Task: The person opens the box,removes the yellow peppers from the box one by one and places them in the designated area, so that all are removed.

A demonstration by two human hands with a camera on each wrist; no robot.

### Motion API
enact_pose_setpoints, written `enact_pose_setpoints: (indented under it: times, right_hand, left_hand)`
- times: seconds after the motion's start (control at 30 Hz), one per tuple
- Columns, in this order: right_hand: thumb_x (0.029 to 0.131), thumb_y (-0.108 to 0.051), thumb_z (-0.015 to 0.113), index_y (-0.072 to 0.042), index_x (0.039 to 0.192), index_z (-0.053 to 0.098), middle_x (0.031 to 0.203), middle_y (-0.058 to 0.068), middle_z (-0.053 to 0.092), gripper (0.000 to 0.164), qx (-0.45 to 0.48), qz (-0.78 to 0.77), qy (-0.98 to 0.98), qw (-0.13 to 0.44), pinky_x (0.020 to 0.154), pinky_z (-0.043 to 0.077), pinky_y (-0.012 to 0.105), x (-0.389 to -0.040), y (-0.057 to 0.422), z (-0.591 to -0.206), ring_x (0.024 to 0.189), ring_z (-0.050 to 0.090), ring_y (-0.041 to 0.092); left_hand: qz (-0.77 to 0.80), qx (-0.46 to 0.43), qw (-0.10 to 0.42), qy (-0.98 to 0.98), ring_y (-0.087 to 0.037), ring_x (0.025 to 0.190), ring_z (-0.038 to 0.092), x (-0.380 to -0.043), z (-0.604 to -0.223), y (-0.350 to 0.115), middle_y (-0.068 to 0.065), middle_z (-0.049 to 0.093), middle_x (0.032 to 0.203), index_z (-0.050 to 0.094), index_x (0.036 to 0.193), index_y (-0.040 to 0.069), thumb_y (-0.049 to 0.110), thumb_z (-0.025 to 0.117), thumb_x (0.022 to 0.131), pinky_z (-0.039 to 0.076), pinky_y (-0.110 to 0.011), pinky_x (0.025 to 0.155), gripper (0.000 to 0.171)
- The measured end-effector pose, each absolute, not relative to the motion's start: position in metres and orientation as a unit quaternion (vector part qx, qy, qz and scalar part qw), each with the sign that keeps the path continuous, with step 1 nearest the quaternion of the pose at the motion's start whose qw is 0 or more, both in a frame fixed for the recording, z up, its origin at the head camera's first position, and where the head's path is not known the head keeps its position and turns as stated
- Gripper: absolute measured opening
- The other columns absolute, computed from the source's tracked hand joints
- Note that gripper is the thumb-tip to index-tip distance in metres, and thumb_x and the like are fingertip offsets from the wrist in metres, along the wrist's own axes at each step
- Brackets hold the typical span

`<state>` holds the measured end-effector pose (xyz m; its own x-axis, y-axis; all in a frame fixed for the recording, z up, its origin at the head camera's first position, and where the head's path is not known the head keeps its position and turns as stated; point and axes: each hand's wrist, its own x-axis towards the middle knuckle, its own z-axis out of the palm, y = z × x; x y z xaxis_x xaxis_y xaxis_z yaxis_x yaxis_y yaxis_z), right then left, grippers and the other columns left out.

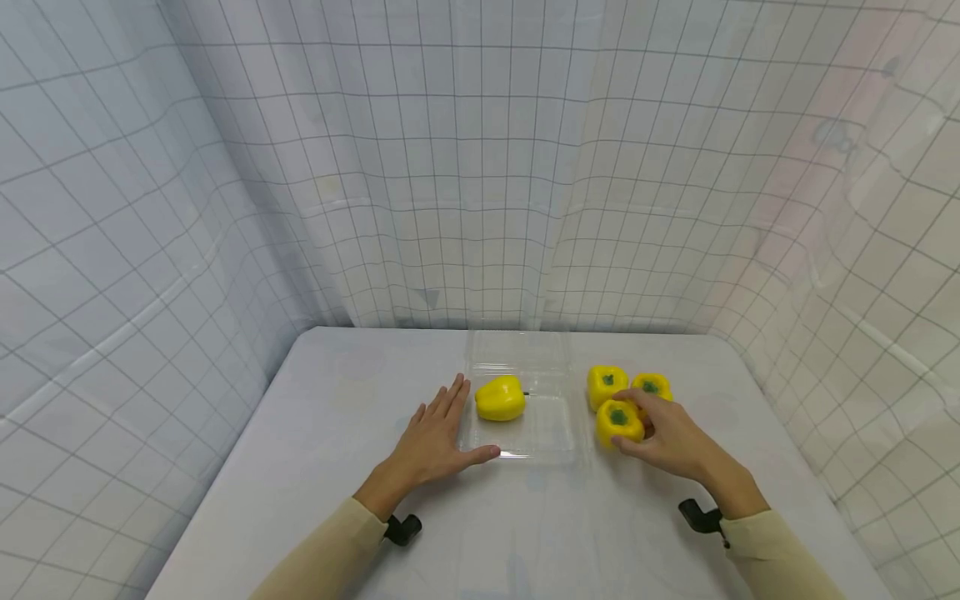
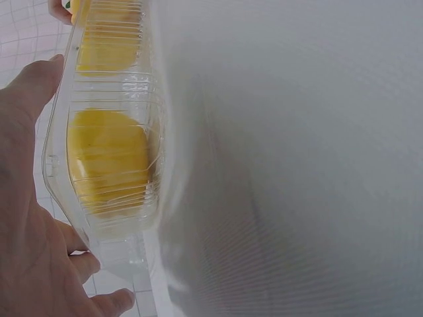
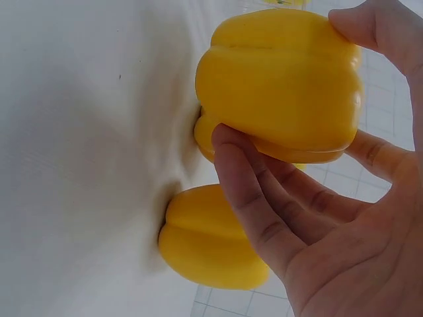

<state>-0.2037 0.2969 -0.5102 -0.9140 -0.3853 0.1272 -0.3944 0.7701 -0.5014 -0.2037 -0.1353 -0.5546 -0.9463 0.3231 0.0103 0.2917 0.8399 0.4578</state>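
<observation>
My right hand [image 1: 671,437] grips a yellow bell pepper [image 1: 611,427] with a green stem, its thumb and fingers on opposite sides. In the right wrist view this held bell pepper [image 3: 277,82] appears raised off the table. A clear plastic clamshell container [image 1: 551,429] stands in the middle, with another yellow bell pepper [image 1: 499,400] lying on its side in its left part, stem pointing right. My left hand [image 1: 431,446] lies along the container's left and front edges, fingers straight and thumb out. In the left wrist view, its thumb and fingertips touch the container's rim [image 2: 56,165].
Two more yellow bell peppers, one left [image 1: 606,385] and one right [image 1: 654,384], stand just behind the held one. The container's clear lid [image 1: 517,346] extends toward the back edge of the white table [image 1: 360,375]. Grid-patterned curtains [image 1: 465,167] surround the table's back and sides.
</observation>
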Motion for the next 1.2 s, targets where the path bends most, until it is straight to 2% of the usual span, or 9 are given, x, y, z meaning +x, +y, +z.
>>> enact_pose_setpoints:
  times: [0.63,1.2]
  right_hand:
    - [0.100,-0.040,0.095,-0.017,0.154,0.067,0.133,0.005,0.079,0.065,0.211,0.270,-0.939,-0.018,0.086,0.059,0.030,-0.207,0.294,-0.521,0.101,0.066,0.011]
    - [0.100,-0.042,0.095,-0.019,0.153,0.067,0.111,-0.003,0.071,0.064,0.205,0.273,-0.939,-0.031,0.077,0.051,0.024,-0.207,0.294,-0.523,0.088,0.059,0.011]
  left_hand:
    - [0.227,0.160,0.037,0.960,-0.043,0.183,0.023,-0.205,-0.555,-0.135,-0.002,0.008,0.200,0.012,0.190,0.018,0.096,0.064,0.094,0.024,-0.077,0.144,0.134]
    - [0.227,0.159,0.040,0.960,-0.042,0.184,0.022,-0.204,-0.553,-0.135,-0.001,0.007,0.200,0.012,0.190,0.018,0.094,0.066,0.093,0.023,-0.077,0.144,0.134]
